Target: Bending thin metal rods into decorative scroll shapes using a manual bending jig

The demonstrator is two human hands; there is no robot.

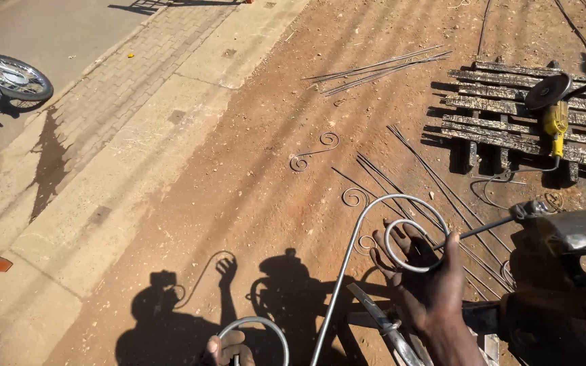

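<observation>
Rod: bent steel scroll rod (347,254), held up over dirt, near side of wood pallet (510,118)
Feel: stiff, hard, prob. a bit heavy, smooth
Right hand (435,281): fingers curled on top curl
Left hand (228,350): closed on bottom curl
Best hold: both curls

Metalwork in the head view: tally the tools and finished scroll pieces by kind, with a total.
Yellow angle grinder: 1
Wooden pallet: 1
Held scroll bar, gripped by right hand and left hand: 1
Finished scrolls on ground: 2
Total: 5
</observation>
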